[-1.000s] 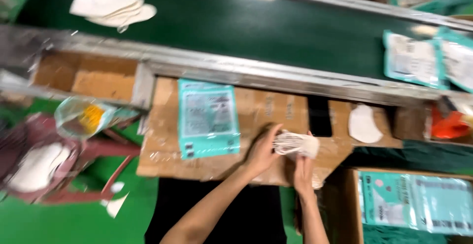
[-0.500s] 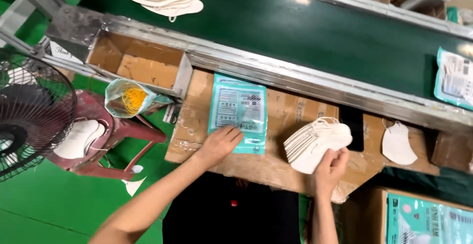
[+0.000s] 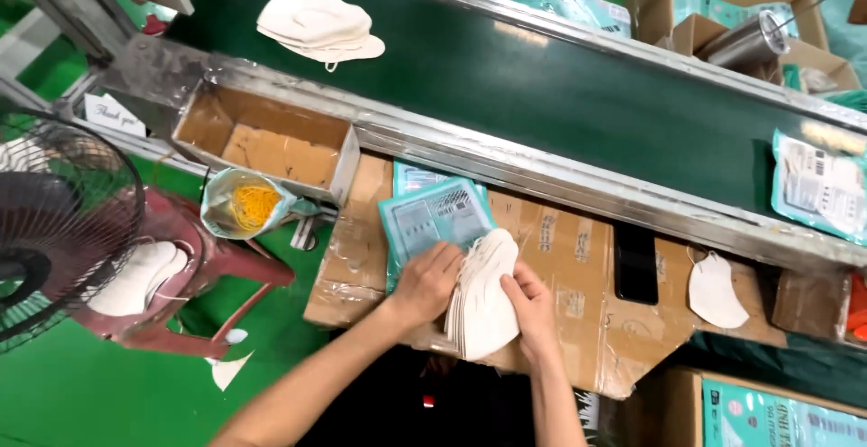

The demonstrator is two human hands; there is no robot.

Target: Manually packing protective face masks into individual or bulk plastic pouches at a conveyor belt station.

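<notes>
I read this as the packing step: a stack of folded white face masks (image 3: 483, 298) sits just below the middle of the frame, gripped between both hands over a teal plastic pouch (image 3: 433, 221). My left hand (image 3: 424, 283) is curled closed on the stack's left edge, its knuckles resting over the lower corner of the pouch. My right hand (image 3: 531, 304) is wrapped round the right edge, thumb on the top mask, fingers tucked under. A second teal pouch appears to lie beneath the first, only its top edge showing.

As I judge it, the next move calls for squaring the stack tightly and finding the pouch's mouth, which I cannot make out from here; the masks are soft and fan out along the edge, so a loose grip could let them splay.

The work surface is a flat sheet of taped brown cardboard (image 3: 578, 257) across the centre. On it, to the right, lie a black phone-like slab (image 3: 636, 264) and a single white mask (image 3: 715, 291). Above runs a dark green conveyor belt (image 3: 560, 95) with metal rails, carrying another pile of white masks (image 3: 318, 23) at upper left and a filled pouch (image 3: 820, 185) at the right edge. An open cardboard bin (image 3: 266, 140) hangs at left of the rail, a clear bag of yellow loops (image 3: 244, 205) below it. A black fan (image 3: 54, 230) and a red plastic stool (image 3: 203, 275) stand on the green floor at left.
</notes>
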